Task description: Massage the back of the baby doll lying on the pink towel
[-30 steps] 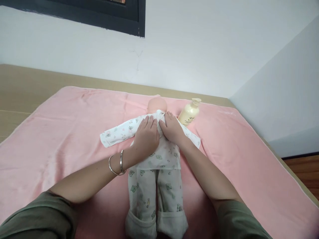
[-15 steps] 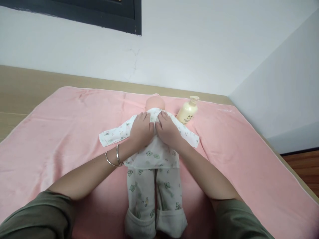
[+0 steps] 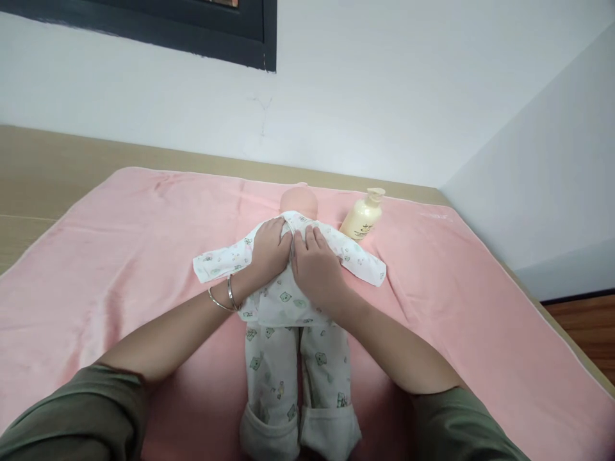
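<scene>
A baby doll (image 3: 298, 200) lies on its back in a white long-sleeved top (image 3: 283, 301) and matching trousers (image 3: 273, 365), both with a small animal print. My left hand (image 3: 270, 246) rests on the left side of the doll's chest, its fingers stretched over the cloth and the thumb out beside the front opening. Just right of that opening, my right hand (image 3: 317, 262) lies flat on the top with its fingers extended and slightly spread. Both palms hide much of the chest. The doll's sleeves spread out to either side.
A cream pump bottle (image 3: 362, 216) leans beside the doll's head, near the right sleeve. Beneath everything is a pink blanket (image 3: 144, 256) on a wooden surface (image 3: 43, 166). A white wall (image 3: 365, 96) with a dark window frame (image 3: 216, 45) stands behind.
My right hand has slid slightly down and left, toward the middle of the chest, with its fingers straighter. My left hand has shifted a little left and stays on the top.
</scene>
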Tool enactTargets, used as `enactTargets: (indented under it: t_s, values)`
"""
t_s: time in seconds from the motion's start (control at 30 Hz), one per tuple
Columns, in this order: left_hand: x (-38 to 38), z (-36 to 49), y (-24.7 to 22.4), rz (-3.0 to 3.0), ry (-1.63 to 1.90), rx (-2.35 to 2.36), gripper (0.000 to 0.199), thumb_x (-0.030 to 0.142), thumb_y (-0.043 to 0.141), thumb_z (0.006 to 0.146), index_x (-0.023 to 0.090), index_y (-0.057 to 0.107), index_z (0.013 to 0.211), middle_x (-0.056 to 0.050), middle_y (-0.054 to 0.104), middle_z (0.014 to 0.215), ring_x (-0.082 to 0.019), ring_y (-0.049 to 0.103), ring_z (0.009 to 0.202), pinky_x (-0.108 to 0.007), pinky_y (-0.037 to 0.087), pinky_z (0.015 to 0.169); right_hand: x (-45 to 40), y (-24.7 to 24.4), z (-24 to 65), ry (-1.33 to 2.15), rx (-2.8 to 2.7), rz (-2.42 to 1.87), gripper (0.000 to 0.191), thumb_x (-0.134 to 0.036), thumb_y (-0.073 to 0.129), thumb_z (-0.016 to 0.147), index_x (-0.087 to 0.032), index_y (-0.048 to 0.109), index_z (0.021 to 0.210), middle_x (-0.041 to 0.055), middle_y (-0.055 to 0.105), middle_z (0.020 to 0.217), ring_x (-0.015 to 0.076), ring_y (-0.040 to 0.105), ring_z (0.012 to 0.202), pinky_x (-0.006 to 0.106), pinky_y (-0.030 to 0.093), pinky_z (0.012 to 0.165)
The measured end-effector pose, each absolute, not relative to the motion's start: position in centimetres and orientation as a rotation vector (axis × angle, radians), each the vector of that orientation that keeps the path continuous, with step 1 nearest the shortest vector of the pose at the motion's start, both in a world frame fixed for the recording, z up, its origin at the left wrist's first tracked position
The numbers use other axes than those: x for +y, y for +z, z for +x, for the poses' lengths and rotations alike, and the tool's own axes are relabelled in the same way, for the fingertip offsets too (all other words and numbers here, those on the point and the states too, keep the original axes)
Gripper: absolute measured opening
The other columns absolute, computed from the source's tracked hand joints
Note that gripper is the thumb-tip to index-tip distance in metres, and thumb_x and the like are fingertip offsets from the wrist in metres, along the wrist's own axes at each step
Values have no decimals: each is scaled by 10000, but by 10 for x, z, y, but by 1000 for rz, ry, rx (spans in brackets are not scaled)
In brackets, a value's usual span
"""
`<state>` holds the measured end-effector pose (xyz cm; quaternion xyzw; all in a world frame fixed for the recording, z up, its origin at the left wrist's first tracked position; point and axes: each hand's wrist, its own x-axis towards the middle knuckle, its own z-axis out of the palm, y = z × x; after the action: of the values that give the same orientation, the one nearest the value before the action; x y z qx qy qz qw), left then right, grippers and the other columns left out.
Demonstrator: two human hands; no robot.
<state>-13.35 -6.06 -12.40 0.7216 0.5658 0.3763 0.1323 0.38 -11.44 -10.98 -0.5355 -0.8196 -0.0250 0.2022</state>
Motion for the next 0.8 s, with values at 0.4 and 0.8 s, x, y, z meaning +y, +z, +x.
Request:
enactTargets:
  t_s: [0.4, 0.8]
  values:
    - [-65, -131, -137, 2013, 1210, 1685, 467, 301, 356, 928, 128, 643, 1253, -152, 686, 1323, -286, 610, 1249, -491, 445, 1156, -74, -92, 24, 318, -2159, -1519, 584, -307, 314, 1027, -41, 422, 1536, 198, 371, 1642, 326, 286, 1567, 571, 260, 1278]
    - [-65, -131, -138, 1976, 1248, 1680, 469, 266, 339, 915, 134, 664, 1226, -139, 706, 1293, -273, 628, 1223, -495, 463, 1147, -90, -94, 14, 199, -2271, -1368, 557, -243, 296, 1021, -6, 481, 1489, 219, 400, 1621, 317, 300, 1563, 567, 282, 1278]
